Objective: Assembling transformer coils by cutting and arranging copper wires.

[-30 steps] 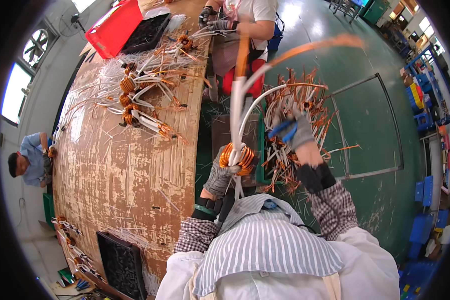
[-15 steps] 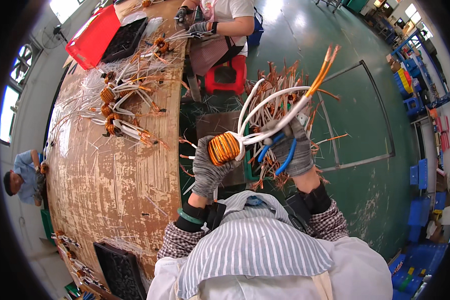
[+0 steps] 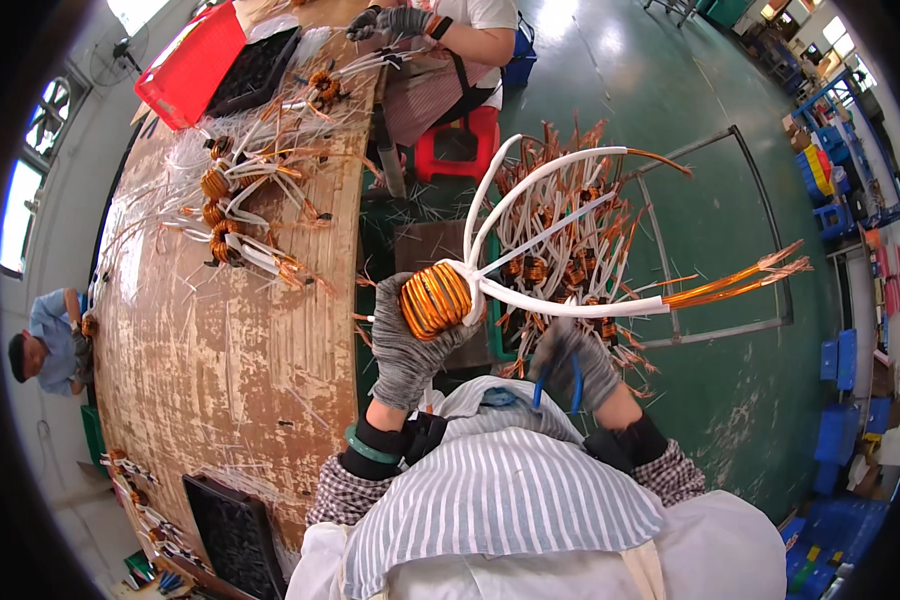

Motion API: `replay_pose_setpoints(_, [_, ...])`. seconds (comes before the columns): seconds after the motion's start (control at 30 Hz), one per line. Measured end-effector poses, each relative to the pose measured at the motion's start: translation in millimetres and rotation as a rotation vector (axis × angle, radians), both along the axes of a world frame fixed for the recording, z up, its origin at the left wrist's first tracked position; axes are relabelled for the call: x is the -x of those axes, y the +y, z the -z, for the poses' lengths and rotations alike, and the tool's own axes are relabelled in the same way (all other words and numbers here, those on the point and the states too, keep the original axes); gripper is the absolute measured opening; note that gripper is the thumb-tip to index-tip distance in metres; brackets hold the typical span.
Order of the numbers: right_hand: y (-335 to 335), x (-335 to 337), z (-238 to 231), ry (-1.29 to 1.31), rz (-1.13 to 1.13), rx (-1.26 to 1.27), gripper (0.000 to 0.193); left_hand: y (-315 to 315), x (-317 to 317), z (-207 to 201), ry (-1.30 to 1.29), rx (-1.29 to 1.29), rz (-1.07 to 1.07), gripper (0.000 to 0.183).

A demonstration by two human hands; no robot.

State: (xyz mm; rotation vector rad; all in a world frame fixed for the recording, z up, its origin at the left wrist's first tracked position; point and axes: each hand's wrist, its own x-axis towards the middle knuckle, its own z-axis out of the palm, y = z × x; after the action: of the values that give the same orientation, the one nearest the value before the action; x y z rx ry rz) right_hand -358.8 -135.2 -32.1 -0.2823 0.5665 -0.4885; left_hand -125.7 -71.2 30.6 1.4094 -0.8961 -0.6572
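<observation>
My left hand (image 3: 402, 355), in a grey knitted glove, is closed around a copper-wound ring coil (image 3: 436, 300) near the table's edge. White-sleeved leads (image 3: 570, 305) fan out from the coil: two curve upward, and a thick one runs right to bare copper ends. A thin translucent strip, apparently a cable tie (image 3: 550, 235), sticks out beside the leads where they meet the coil. Below the thick lead, my gloved right hand (image 3: 592, 368) grips a blue-handled hand tool (image 3: 577, 385), probably pliers or cutters; its jaws are hard to make out.
More coils (image 3: 215, 215) with white leads lie on the worn wooden table (image 3: 230, 360). Beyond my hands a heap of finished-looking coils (image 3: 560, 230) fills a green crate. A red stool (image 3: 457, 145), a co-worker's gloved hands (image 3: 390, 22) and a metal frame (image 3: 765, 215) are farther off.
My right hand has dropped toward my body with the blue-handled tool, away from the leads. The leads have spread apart, the thick one swinging down to the right, and the thin strip now shows.
</observation>
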Motion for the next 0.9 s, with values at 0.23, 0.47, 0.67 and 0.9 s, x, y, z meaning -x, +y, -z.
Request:
replay_pose_setpoints(0.23, [14.8, 7.1, -12.4, 0.495, -0.334, 0.639, 0.024, -0.1, -4.7, 0.3, -0.059, 0.02, -0.001, 0.071])
replay_pose_setpoints(0.47, [-60.6, -13.9, -89.9, 1.126, -0.342, 2.076, 0.044, 5.6, -2.5, 1.5, -0.087, 0.052, 0.062, 0.076])
replay_pose_setpoints(0.67, [-73.6, 14.4, -79.1, 1.143, -0.322, 2.292, 0.051, -3.2, 3.8, -5.6, -0.107, 0.071, 0.115, 0.076])
replay_pose_setpoints(0.9, [-78.1, -35.1, -118.2, 1.019, -0.378, 2.186, 0.057, 4.1, 3.1, -3.9, -0.188, 0.035, 0.051, 0.076])
